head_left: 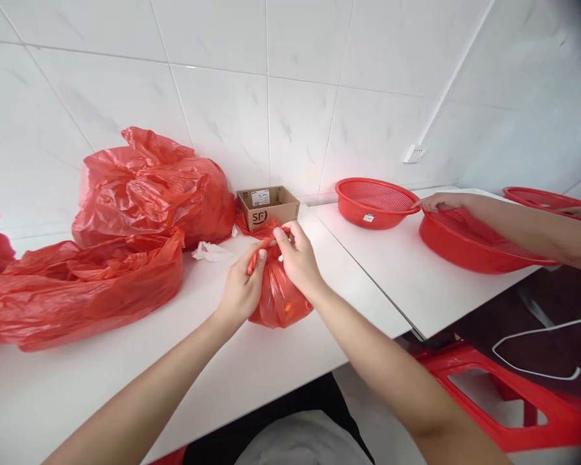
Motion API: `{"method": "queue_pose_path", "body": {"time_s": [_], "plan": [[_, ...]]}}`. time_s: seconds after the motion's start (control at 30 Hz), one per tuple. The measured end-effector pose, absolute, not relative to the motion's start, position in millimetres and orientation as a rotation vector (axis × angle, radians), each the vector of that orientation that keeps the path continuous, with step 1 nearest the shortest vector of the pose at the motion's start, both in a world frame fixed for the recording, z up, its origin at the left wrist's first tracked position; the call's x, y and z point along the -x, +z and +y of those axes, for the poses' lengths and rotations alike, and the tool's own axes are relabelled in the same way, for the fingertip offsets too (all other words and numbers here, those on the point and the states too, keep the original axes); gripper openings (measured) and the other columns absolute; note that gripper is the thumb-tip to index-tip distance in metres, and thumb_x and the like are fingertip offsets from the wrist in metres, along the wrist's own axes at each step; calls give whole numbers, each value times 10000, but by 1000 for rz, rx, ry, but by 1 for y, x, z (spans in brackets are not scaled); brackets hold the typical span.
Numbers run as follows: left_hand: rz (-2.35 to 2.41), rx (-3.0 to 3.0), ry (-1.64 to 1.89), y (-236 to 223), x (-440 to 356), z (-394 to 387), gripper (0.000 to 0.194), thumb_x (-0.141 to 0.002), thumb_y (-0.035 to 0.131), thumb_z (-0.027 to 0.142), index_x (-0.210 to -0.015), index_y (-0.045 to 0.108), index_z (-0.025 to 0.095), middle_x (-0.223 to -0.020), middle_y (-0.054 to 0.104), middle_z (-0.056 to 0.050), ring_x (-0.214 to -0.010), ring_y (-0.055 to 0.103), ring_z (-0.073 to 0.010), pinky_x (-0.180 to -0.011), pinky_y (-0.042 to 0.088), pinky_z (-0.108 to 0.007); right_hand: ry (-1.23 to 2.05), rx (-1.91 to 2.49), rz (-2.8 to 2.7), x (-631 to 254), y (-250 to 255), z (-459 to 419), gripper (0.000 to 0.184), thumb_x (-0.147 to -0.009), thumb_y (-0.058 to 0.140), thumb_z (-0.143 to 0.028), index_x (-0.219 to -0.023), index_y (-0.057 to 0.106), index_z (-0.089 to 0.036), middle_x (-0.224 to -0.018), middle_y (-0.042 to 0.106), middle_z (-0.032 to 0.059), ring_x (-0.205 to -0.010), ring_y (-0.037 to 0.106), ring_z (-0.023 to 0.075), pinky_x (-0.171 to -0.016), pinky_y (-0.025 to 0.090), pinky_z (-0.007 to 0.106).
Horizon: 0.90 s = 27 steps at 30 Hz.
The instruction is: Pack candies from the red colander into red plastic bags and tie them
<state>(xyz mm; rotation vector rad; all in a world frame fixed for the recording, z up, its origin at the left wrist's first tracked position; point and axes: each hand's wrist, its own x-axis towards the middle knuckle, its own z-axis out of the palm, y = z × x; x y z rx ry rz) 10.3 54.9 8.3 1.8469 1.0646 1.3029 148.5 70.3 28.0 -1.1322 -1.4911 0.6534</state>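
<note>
A small, filled red plastic bag rests on the white table in front of me, its neck gathered and twisted. My left hand pinches one side of the bag's top, thumb pressed against the fingers. On the other side, my right hand grips the gathered top between thumb and fingers. Both hands nearly meet over the neck, so part of it is hidden. What fills the bag shows only dimly through the plastic. Just behind my hands stands an open cardboard box.
Large red plastic bags crowd the table's left side, with crumpled white tissue beside them. To the right, a red basket stands near another person's hand, which reaches over a second red basket. A red stool is below.
</note>
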Motion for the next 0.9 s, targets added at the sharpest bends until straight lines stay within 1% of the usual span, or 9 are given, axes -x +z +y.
{"method": "queue_pose_path", "body": {"time_s": [0.13,0.2,0.27,0.37,0.53,0.7,0.77,0.83,0.9], "plan": [[1261,-2002,1327,-17,-12,58,440,-978,409,497,-1265,639,255,-1011,536,-83,-953,569,-249,-895,462,-419,396,1414,-1500,-141,-1,59,311,-1012,280,-499,-1010,492,-271,-1065,655,19,-883,616,186,-732,435,291],[1316,-2062,1321,-28,-12,58,463,-981,385,499,-1268,645,244,-989,497,-80,-895,552,-237,-819,479,-407,363,1540,-1545,-140,-14,57,336,-1027,221,-470,-1049,492,-272,-964,675,14,-808,624,197,-652,399,278],[1338,-2120,1298,-35,-10,57,488,-986,363,499,-1271,647,222,-986,480,-81,-870,542,-225,-770,485,-385,392,1615,-1610,-142,-25,59,353,-1033,192,-455,-1073,490,-268,-789,658,-6,-678,608,200,-585,351,265],[1360,-2198,1227,-38,-3,53,478,-1002,343,465,-1290,636,220,-949,481,-67,-798,541,-193,-707,485,-342,401,1650,-1672,-152,-33,64,307,-1027,244,-418,-1074,504,-261,-655,592,-21,-589,571,202,-564,306,261],[1383,-2325,1086,-37,17,41,414,-1012,364,408,-1274,644,252,-828,508,-17,-644,531,-143,-616,467,-284,388,1637,-1790,-169,-29,58,203,-999,341,-338,-1057,523,-269,-666,585,-30,-572,551,178,-571,302,254],[1448,-2446,967,-50,28,16,368,-1004,383,362,-1232,663,289,-877,548,-28,-592,527,-130,-511,427,-252,387,1634,-1860,-171,-39,34,204,-998,342,-309,-1055,533,-263,-593,537,-54,-504,511,155,-535,319,247],[1515,-2470,922,-58,27,4,351,-997,399,342,-1204,676,283,-936,565,-52,-573,516,-130,-461,400,-248,361,1641,-1893,-171,-49,25,203,-992,356,-279,-1032,554,-257,-596,556,-52,-499,513,151,-525,333,250],[1587,-2475,902,-65,24,-6,338,-990,413,324,-1174,688,252,-1067,578,-105,-673,571,-170,-529,473,-293,322,1652,-1901,-169,-58,19,209,-983,377,-254,-997,586,-246,-687,619,-16,-588,566,166,-565,381,266],[1665,-2473,904,-71,20,-12,326,-982,430,295,-1174,687,235,-1281,540,-161,-940,614,-275,-738,539,-433,229,1623,-1882,-166,-66,15,213,-972,416,-254,-972,628,-232,-886,672,50,-776,616,208,-678,451,313]]}}
